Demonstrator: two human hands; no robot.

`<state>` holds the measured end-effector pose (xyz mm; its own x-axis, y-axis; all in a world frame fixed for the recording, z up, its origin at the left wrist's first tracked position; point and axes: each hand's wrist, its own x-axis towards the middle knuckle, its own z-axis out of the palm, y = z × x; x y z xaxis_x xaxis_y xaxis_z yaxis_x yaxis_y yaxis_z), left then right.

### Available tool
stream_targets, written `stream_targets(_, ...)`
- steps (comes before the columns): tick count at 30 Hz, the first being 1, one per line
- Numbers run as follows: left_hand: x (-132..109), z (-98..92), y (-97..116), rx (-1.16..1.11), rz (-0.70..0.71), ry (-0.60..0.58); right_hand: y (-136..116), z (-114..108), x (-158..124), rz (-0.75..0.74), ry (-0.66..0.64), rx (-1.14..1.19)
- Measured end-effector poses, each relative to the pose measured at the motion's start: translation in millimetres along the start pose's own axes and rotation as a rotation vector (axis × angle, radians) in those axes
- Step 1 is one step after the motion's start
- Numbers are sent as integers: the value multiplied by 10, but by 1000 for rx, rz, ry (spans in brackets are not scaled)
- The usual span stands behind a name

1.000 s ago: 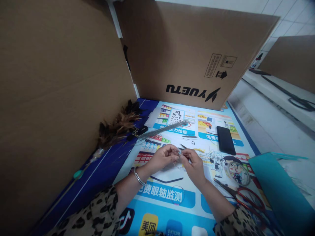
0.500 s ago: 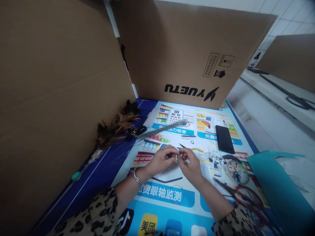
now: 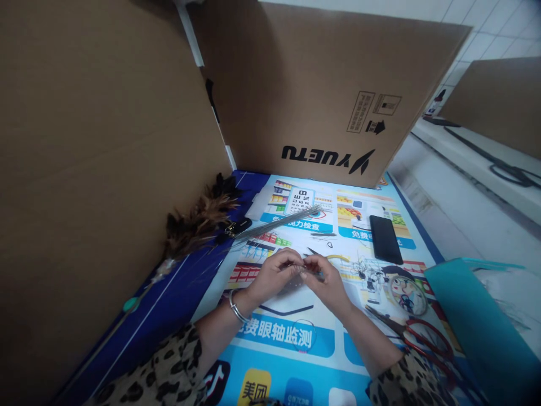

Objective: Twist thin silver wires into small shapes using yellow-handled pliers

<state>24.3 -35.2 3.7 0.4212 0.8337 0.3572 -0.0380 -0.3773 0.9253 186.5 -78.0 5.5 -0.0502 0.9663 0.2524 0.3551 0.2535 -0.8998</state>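
Note:
Both hands meet over the middle of the printed table cover. My left hand (image 3: 276, 273), with a silver bangle (image 3: 237, 306) at its wrist, pinches a small piece of thin wire (image 3: 301, 272). My right hand (image 3: 325, 280) grips the same wire from the other side, thumb and fingertips almost touching the left ones. The fingers cover most of the piece, so its shape is hard to make out. Just beyond the fingers lies a tool with a yellow handle (image 3: 339, 257) and a dark pointed tip. A thin wire ring (image 3: 304, 336) rests nearer to me.
A bundle of straight wires (image 3: 279, 221) lies behind the hands. To the right are a black phone (image 3: 385, 239), tangled wire bits (image 3: 364, 270), a round clear dish (image 3: 408, 295), red-handled scissors (image 3: 429, 338) and a teal box (image 3: 473, 316). Cardboard (image 3: 338, 73) walls the back; a feather duster (image 3: 198, 217) lies left.
My right hand has shifted slightly left and its fingers have closed in toward the left hand. The looped wire that showed between them is now mostly covered.

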Motion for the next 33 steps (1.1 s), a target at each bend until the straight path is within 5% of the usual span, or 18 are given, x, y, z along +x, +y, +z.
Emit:
stream_targets(14,-25,15,16,-42,4,103,32,-2,10,109,-174,360)
stream_targets(33,-32,32,-2,-1,-53,60,68,11,-16,99,28,406)
